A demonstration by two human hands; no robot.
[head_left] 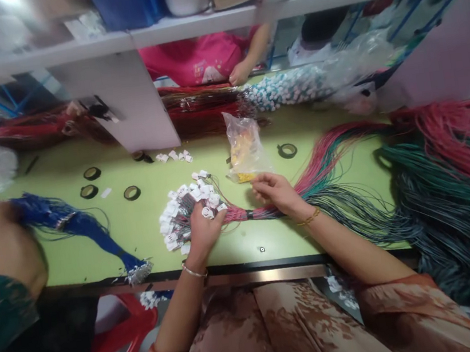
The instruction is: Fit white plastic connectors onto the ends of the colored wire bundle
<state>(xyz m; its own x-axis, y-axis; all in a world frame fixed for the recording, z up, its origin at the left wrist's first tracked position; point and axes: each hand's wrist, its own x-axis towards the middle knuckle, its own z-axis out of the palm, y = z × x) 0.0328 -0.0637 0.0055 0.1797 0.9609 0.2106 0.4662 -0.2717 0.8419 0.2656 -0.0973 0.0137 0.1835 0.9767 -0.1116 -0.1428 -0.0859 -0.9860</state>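
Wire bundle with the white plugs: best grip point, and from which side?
I'd pinch the wire bundle at its black band, from above. Strands are cinched narrow there, but fan out rightward and spread into white plugs at the left end. The band's top looks uncovered; the left hand is at the plug end.

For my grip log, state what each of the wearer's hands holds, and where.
Left hand: the middle wire bundle, near its white connectors. Right hand: curled; whether it holds anything cannot be told.
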